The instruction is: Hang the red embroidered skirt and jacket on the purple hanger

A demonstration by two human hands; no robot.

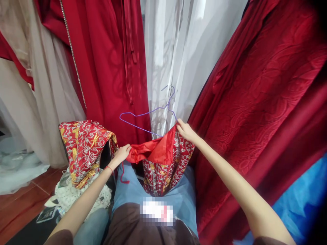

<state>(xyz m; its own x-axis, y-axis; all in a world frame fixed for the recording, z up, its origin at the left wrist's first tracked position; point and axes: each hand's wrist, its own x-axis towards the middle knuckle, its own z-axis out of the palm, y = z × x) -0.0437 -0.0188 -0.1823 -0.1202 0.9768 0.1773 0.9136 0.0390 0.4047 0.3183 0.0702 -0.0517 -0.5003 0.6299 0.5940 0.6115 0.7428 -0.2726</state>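
Observation:
A red garment (pixel 163 177) with silver and gold embroidery and a plain red lining lies across my lap. My left hand (pixel 123 152) is closed on the left end of its lining, near a dangling red cord (pixel 124 178). At the upper right corner, my right hand (pixel 186 131) pinches the cloth beside one arm of a purple wire hanger (pixel 138 115). That hanger arm goes down behind the cloth; its other arm sticks out bare to the left. More embroidered red cloth (pixel 84 149) drapes left of my left hand; whether it is the same piece I cannot tell.
Long red gowns (pixel 109 68) hang ahead, and a patterned red one (pixel 255 102) hangs close on the right. White cloth (pixel 160 41) hangs between them. Pale tulle (pixel 46 102) is at left. A white dotted cloth bundle (pixel 74 197) sits low left; blue material (pixel 301 197) lies right.

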